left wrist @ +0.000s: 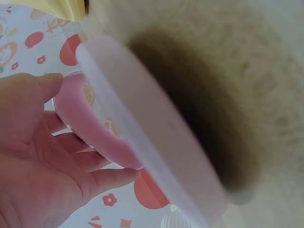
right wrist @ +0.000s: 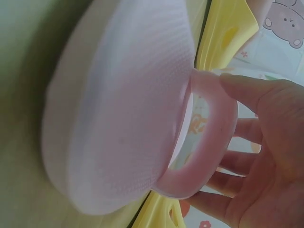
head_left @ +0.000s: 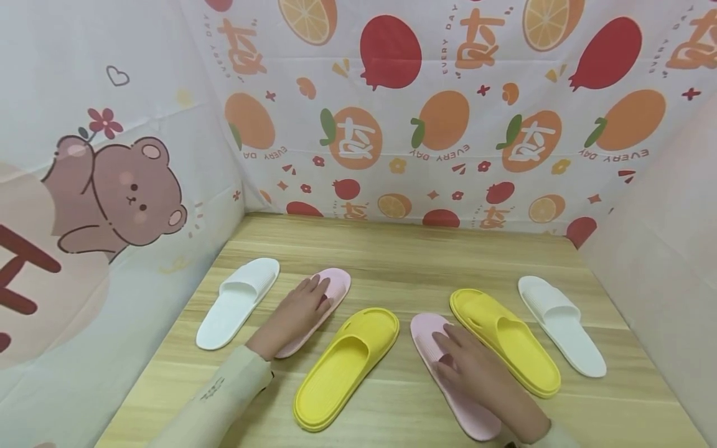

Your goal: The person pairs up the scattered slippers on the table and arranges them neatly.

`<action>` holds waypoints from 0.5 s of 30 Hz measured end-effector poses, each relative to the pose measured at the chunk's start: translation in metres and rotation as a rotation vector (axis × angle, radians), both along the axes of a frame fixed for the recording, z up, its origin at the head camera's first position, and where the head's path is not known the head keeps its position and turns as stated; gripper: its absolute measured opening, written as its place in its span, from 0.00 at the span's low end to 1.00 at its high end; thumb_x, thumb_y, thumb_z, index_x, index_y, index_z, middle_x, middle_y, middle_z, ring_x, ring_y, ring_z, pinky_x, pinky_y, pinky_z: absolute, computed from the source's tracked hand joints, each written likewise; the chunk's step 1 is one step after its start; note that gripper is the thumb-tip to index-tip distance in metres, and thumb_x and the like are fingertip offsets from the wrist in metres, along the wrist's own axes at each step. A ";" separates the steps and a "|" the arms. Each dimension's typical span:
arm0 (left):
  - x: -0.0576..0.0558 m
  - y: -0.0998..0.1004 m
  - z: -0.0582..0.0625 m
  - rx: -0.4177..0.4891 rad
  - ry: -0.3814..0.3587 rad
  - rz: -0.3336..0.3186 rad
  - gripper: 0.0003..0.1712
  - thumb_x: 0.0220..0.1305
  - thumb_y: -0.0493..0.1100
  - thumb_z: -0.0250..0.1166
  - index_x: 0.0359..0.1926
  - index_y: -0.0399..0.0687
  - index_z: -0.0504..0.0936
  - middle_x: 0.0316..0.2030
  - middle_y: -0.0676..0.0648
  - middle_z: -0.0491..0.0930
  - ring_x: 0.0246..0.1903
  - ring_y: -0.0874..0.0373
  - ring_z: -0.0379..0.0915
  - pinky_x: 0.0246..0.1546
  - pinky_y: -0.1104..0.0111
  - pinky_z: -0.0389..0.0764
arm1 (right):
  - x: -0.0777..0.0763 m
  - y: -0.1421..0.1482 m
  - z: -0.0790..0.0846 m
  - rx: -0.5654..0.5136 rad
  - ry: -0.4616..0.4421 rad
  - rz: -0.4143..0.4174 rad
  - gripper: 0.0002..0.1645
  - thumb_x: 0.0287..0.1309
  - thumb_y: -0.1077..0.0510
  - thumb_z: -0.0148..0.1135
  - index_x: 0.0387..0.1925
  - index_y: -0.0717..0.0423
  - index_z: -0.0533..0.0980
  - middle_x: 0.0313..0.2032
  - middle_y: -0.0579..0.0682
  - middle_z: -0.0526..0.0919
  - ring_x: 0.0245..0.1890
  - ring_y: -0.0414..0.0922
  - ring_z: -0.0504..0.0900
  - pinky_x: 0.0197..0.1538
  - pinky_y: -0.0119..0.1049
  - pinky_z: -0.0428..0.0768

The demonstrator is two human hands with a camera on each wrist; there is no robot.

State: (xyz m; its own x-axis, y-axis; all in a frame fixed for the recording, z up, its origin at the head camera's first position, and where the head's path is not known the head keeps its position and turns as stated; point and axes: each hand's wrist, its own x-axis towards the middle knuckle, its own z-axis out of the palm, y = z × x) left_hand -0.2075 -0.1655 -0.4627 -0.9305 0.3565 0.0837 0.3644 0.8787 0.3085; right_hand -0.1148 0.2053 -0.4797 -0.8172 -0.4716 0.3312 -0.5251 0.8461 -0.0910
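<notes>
On the left side of the wooden tabletop, my left hand (head_left: pixel 298 311) lies over the strap of a pink slipper (head_left: pixel 338 281). The left wrist view shows thumb and fingers holding across the strap (left wrist: pixel 83 111) from above, with the pale sole beside them. Farther right, my right hand (head_left: pixel 470 367) is over a second pink slipper (head_left: pixel 476 423), toe pointing away. In the right wrist view the thumb and fingertips grip opposite ends of that strap (right wrist: pixel 216 137). Between the two pink slippers sits a yellow slipper (head_left: pixel 336 379).
A white slipper (head_left: pixel 232 314) lies at the far left. To the right are another yellow slipper (head_left: pixel 529 351) and a white slipper (head_left: pixel 574 339). A fruit-print cloth (head_left: pixel 392 112) hangs behind the wooden tabletop (head_left: pixel 392 255), with a bear-print cloth (head_left: pixel 134 199) on the left.
</notes>
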 end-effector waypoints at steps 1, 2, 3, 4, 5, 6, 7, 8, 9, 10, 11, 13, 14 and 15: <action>-0.001 0.000 0.001 0.001 0.019 -0.009 0.31 0.72 0.51 0.52 0.69 0.40 0.63 0.66 0.31 0.61 0.65 0.33 0.56 0.63 0.43 0.60 | -0.001 -0.001 0.000 0.001 0.001 -0.008 0.31 0.50 0.45 0.70 0.56 0.51 0.76 0.55 0.58 0.76 0.55 0.55 0.76 0.53 0.48 0.77; -0.002 0.001 0.001 -0.003 0.043 -0.023 0.30 0.72 0.50 0.53 0.68 0.40 0.64 0.65 0.30 0.63 0.64 0.33 0.58 0.62 0.44 0.62 | -0.002 -0.003 0.000 0.002 0.000 -0.018 0.31 0.51 0.45 0.69 0.56 0.51 0.76 0.55 0.58 0.76 0.56 0.55 0.75 0.52 0.49 0.77; -0.003 0.002 0.001 -0.007 0.066 -0.036 0.29 0.71 0.49 0.53 0.68 0.40 0.65 0.64 0.29 0.64 0.63 0.32 0.60 0.60 0.44 0.64 | -0.003 -0.004 0.000 0.002 -0.006 -0.028 0.30 0.51 0.45 0.69 0.55 0.50 0.76 0.56 0.58 0.76 0.56 0.55 0.75 0.52 0.50 0.77; -0.005 0.003 0.001 -0.011 0.087 -0.046 0.28 0.71 0.49 0.54 0.67 0.41 0.66 0.62 0.29 0.66 0.62 0.32 0.62 0.59 0.44 0.66 | -0.004 -0.006 0.000 0.004 -0.014 -0.042 0.30 0.52 0.44 0.68 0.56 0.50 0.75 0.56 0.58 0.75 0.56 0.55 0.75 0.52 0.50 0.77; -0.006 0.004 0.002 -0.013 0.098 -0.051 0.27 0.71 0.48 0.54 0.66 0.42 0.67 0.61 0.29 0.67 0.61 0.32 0.63 0.58 0.44 0.67 | -0.005 -0.007 0.001 0.005 -0.027 -0.054 0.30 0.54 0.44 0.67 0.56 0.50 0.75 0.56 0.59 0.75 0.56 0.55 0.75 0.52 0.51 0.77; -0.007 0.005 0.002 -0.015 0.111 -0.059 0.27 0.71 0.47 0.55 0.66 0.42 0.68 0.60 0.28 0.68 0.61 0.32 0.64 0.57 0.44 0.68 | -0.006 -0.009 0.001 0.004 -0.039 -0.066 0.29 0.55 0.44 0.66 0.57 0.50 0.75 0.57 0.59 0.75 0.57 0.55 0.75 0.51 0.52 0.77; -0.008 0.005 0.002 -0.017 0.112 -0.060 0.26 0.71 0.47 0.55 0.65 0.42 0.68 0.60 0.28 0.69 0.60 0.32 0.65 0.56 0.43 0.69 | -0.008 -0.011 0.001 0.007 -0.051 -0.080 0.29 0.55 0.44 0.65 0.57 0.50 0.74 0.57 0.59 0.75 0.57 0.56 0.75 0.50 0.54 0.78; -0.009 0.006 0.003 -0.025 0.109 -0.058 0.26 0.71 0.48 0.55 0.65 0.42 0.68 0.59 0.28 0.69 0.60 0.32 0.65 0.55 0.43 0.70 | -0.009 -0.013 0.002 0.007 -0.062 -0.092 0.30 0.56 0.43 0.65 0.58 0.49 0.74 0.57 0.59 0.75 0.57 0.56 0.74 0.49 0.55 0.78; -0.010 0.007 0.003 -0.033 0.101 -0.050 0.26 0.71 0.48 0.54 0.65 0.43 0.68 0.60 0.28 0.69 0.60 0.33 0.65 0.55 0.43 0.70 | -0.010 -0.014 0.002 0.010 -0.068 -0.102 0.30 0.56 0.43 0.64 0.58 0.49 0.74 0.57 0.60 0.74 0.57 0.57 0.74 0.48 0.56 0.77; -0.012 0.008 0.003 -0.036 0.094 -0.045 0.26 0.71 0.48 0.54 0.65 0.43 0.68 0.60 0.28 0.69 0.60 0.33 0.65 0.54 0.43 0.71 | -0.012 -0.015 0.003 0.013 -0.072 -0.108 0.30 0.56 0.43 0.64 0.58 0.49 0.74 0.57 0.60 0.75 0.56 0.57 0.75 0.48 0.57 0.77; -0.013 0.010 0.003 -0.042 0.091 -0.040 0.26 0.71 0.48 0.54 0.65 0.43 0.68 0.59 0.28 0.69 0.60 0.33 0.65 0.53 0.43 0.71 | -0.014 -0.017 0.003 0.011 -0.075 -0.112 0.30 0.56 0.43 0.65 0.58 0.49 0.74 0.57 0.60 0.75 0.56 0.57 0.75 0.48 0.57 0.77; -0.017 0.013 0.004 -0.044 0.082 -0.030 0.26 0.71 0.48 0.54 0.65 0.43 0.69 0.59 0.28 0.70 0.60 0.34 0.65 0.52 0.43 0.72 | -0.018 -0.019 0.004 0.014 -0.078 -0.122 0.30 0.56 0.43 0.65 0.58 0.49 0.74 0.57 0.61 0.75 0.55 0.58 0.75 0.48 0.57 0.77; -0.019 0.015 0.004 -0.045 0.081 -0.030 0.25 0.71 0.48 0.54 0.65 0.43 0.69 0.59 0.28 0.70 0.60 0.34 0.66 0.52 0.43 0.73 | -0.019 -0.019 0.004 0.015 -0.082 -0.127 0.30 0.56 0.43 0.65 0.58 0.50 0.74 0.57 0.61 0.75 0.55 0.58 0.76 0.48 0.57 0.77; -0.021 0.017 0.005 -0.044 0.081 -0.029 0.25 0.71 0.48 0.54 0.64 0.42 0.69 0.58 0.28 0.71 0.60 0.34 0.66 0.51 0.43 0.73 | -0.021 -0.020 0.004 0.017 -0.085 -0.132 0.30 0.56 0.44 0.65 0.58 0.50 0.75 0.57 0.61 0.75 0.54 0.58 0.76 0.48 0.57 0.77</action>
State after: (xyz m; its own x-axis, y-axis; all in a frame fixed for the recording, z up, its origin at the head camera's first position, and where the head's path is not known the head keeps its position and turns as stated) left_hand -0.2290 -0.1485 -0.4581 -0.9106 0.3883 0.1418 0.4121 0.8795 0.2380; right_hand -0.1360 0.1850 -0.4754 -0.8973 -0.3630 0.2511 -0.4000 0.9092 -0.1152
